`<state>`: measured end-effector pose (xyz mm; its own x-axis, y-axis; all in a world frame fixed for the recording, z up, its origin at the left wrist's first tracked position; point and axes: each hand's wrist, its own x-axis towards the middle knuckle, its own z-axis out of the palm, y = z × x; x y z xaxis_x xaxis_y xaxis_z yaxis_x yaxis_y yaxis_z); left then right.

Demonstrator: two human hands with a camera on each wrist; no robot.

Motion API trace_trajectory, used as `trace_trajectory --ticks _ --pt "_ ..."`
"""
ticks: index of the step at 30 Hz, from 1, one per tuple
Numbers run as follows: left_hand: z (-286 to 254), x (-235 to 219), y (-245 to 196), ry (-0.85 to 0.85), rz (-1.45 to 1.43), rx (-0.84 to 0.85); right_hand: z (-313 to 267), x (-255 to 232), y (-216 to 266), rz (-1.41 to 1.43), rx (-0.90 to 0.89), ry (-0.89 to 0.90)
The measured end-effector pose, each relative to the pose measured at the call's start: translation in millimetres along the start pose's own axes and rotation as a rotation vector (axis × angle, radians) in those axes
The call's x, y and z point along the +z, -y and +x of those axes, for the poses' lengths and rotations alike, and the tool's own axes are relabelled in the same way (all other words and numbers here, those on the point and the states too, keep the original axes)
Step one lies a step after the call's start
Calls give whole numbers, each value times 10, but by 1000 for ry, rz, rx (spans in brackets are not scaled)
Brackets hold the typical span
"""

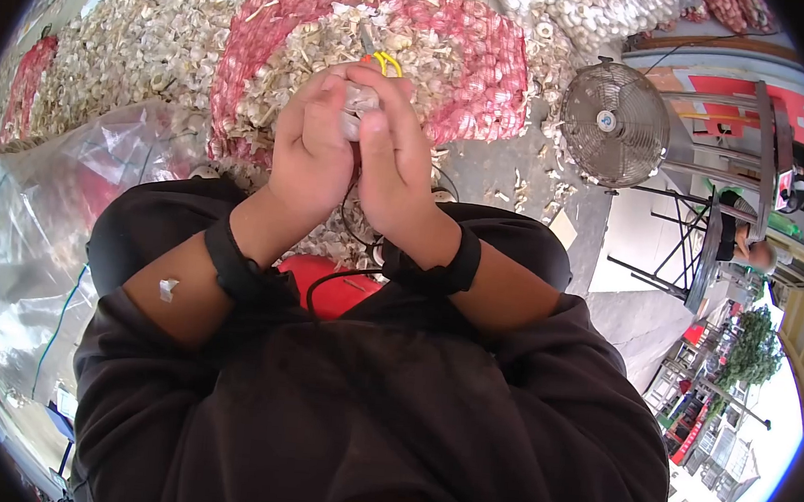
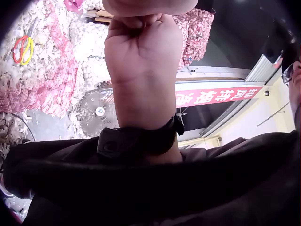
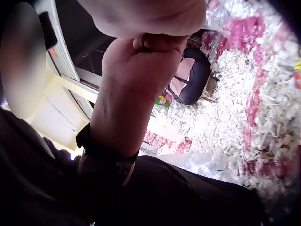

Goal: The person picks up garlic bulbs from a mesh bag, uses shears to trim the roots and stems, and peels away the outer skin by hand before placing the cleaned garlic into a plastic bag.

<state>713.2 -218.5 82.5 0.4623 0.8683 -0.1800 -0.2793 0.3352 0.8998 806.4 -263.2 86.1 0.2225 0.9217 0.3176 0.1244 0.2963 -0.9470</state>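
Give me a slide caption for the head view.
Left hand and right hand cup garlic near scissors on peelings, framed by red mesh, a fan at picture right.

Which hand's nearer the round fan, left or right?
Right. In the head view, the right hand is on the fan side, not touching it; the left hand is farther away, beyond the right. Both hold a pale object between them.

Free room over grey floor (image 1: 495, 170) beside the right grip (image 1: 395, 161), half-hidden scissors (image 1: 380, 57) perhaps an obstacle just ahead.
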Motion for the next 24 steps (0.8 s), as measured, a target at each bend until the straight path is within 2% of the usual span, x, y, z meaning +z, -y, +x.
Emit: trace_trajectory --ticks 1,3,4,7,9,12,13,15,17,18,21,22,24 --pt "2 5 42 -2 -76 84 -2 4 -8 24 36 30" --pt "10 -116 163 -36 72 123 -15 7 -40 74 114 87" --pt "15 -159 198 -54 146 145 -11 -2 -69 92 110 94" --pt "-33 -116 118 -20 130 164 -17 -32 -85 73 106 118" --pt "-85 7 -87 -5 35 105 -23 -54 -2 -35 112 144" --pt "-90 94 -111 -38 -44 -26 -7 -55 -45 -155 -11 97" --pt "-83 95 -101 -56 -58 -74 0 -68 -38 -186 -39 134" --pt "-114 31 -163 1 51 12 10 -109 -14 -250 -91 211" --pt "-106 4 -214 5 -46 -37 45 -112 -81 -294 -202 228" --pt "-56 -2 -232 -16 -195 -129 59 -111 -104 -315 -260 233" --pt "27 3 -317 -80 -507 -319 46 -99 -61 -319 -230 247" --pt "47 4 -334 -104 -590 -366 67 -104 -30 -253 -140 272" --pt "84 -239 -320 196 -554 -297 98 -140 50 -121 45 320"
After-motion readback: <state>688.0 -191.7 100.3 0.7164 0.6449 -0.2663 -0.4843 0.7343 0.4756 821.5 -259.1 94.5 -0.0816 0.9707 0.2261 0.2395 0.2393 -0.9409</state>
